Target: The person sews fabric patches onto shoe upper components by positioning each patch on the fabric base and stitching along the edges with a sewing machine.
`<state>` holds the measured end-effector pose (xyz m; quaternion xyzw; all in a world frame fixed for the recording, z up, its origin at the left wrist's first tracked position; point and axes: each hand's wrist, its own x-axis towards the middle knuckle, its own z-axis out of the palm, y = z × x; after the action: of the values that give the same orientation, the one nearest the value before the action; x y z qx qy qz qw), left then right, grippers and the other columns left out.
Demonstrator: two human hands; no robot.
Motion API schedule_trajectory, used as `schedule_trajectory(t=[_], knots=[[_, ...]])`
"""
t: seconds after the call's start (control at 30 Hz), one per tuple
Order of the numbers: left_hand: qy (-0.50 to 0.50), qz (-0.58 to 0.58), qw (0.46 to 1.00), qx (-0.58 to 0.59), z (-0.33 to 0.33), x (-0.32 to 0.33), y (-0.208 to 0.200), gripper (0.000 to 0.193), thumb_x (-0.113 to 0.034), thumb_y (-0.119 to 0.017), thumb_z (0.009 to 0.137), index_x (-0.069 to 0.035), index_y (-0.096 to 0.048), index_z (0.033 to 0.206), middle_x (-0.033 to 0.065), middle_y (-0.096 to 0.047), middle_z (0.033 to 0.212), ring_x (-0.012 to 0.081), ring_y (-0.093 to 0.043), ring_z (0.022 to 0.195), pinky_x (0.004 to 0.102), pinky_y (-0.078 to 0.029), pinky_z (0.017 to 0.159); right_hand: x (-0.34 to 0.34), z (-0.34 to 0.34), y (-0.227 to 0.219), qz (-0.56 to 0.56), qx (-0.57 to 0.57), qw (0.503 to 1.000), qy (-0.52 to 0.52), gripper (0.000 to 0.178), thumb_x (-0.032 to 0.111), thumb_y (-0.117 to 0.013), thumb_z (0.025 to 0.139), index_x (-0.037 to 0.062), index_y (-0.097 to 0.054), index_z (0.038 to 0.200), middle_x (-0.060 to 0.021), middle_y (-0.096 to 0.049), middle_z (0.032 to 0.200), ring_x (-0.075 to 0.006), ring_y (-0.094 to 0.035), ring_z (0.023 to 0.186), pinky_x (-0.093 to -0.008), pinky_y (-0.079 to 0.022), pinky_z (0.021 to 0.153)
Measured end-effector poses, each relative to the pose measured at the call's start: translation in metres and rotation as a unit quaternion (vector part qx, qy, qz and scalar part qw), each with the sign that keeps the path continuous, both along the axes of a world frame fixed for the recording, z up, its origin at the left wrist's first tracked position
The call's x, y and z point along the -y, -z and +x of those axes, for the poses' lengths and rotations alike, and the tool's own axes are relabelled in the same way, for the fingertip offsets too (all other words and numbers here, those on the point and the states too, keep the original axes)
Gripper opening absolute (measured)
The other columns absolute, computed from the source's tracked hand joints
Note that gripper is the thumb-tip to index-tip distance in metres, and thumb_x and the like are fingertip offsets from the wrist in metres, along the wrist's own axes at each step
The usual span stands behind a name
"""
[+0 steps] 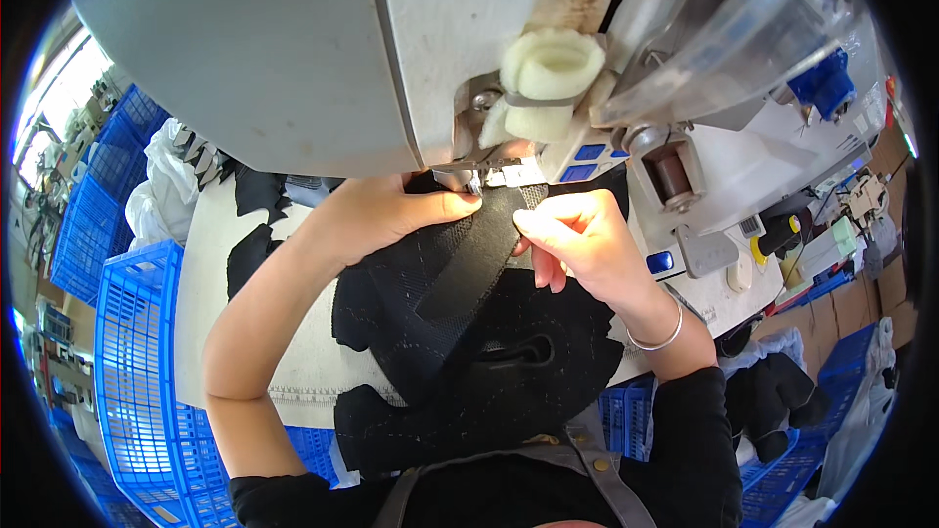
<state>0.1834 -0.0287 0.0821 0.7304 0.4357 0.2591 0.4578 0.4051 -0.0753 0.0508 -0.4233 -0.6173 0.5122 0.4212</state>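
Black fabric pieces (528, 381) lie on the pale table in front of a sewing machine (293, 49), with a smooth black strip (469, 264) running over them up to the presser foot (460, 181). My left hand (401, 210) rests on the fabric just left of the foot, thumb pointing at it; its other fingers are mostly hidden behind the thumb and under the machine head. On the right, my right hand (572, 235) pinches the edge of the strip between thumb and forefinger, close to the foot. The needle itself is too small to make out.
A blue plastic crate (137, 372) stands left of the table. Black cut pieces (256, 194) lie at the table's left. A reddish-brown bobbin (672, 176) sits in the machine on the right, and a black-and-yellow thread cone (778, 235) stands farther right. Dark pieces (773, 396) fill a lower right crate.
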Motion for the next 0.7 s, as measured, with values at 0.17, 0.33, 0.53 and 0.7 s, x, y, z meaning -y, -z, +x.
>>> schedule_trajectory(t=[0.17,0.33,0.53,0.7], knots=[[-0.107,0.125,0.972,-0.169,0.0,0.022,-0.018,0.034,-0.03,-0.075,0.08,-0.001,-0.067,0.097,0.0091,-0.062,0.079,0.0186,-0.059,0.082,0.0324,-0.045,0.08,0.001,-0.004,0.001,-0.008,-0.019,0.999,-0.026,0.03,0.018,-0.06,0.092,-0.0053,-0.069,0.076,-0.0071,-0.059,0.05,-0.0101,-0.053,0.04,-0.0212,-0.04,0.038],[-0.063,0.56,0.811,-0.156,-0.002,0.051,0.018,0.029,-0.02,-0.073,0.077,0.001,-0.068,0.096,0.0113,-0.063,0.09,0.0236,-0.06,0.085,0.0376,-0.048,0.076,0.004,-0.011,0.006,0.003,-0.021,0.999,-0.033,0.028,0.019,-0.061,0.093,-0.0045,-0.071,0.08,-0.0067,-0.06,0.051,-0.0099,-0.054,0.04,-0.0214,-0.041,0.038],[-0.061,0.693,0.689,-0.2,0.013,0.057,0.036,0.039,-0.007,-0.064,0.061,0.001,-0.069,0.099,0.0105,-0.064,0.098,0.0202,-0.058,0.08,0.0336,-0.048,0.072,0.019,-0.01,0.003,0.14,0.076,0.983,-0.093,0.017,0.015,-0.065,0.089,0.0019,-0.068,0.079,-0.0028,-0.059,0.057,-0.0087,-0.056,0.047,-0.0227,-0.042,0.045],[-0.103,0.668,0.718,-0.165,0.015,0.051,0.038,0.03,-0.008,-0.063,0.066,-0.009,-0.073,0.094,0.001,-0.067,0.095,0.015,-0.057,0.073,0.0337,-0.042,0.083,0.008,0.007,-0.009,0.611,0.311,0.718,0.12,0.033,-0.003,-0.074,0.06,0.0068,-0.068,0.091,-0.0032,-0.062,0.084,-0.0212,-0.055,0.067,-0.0316,-0.043,0.057]])
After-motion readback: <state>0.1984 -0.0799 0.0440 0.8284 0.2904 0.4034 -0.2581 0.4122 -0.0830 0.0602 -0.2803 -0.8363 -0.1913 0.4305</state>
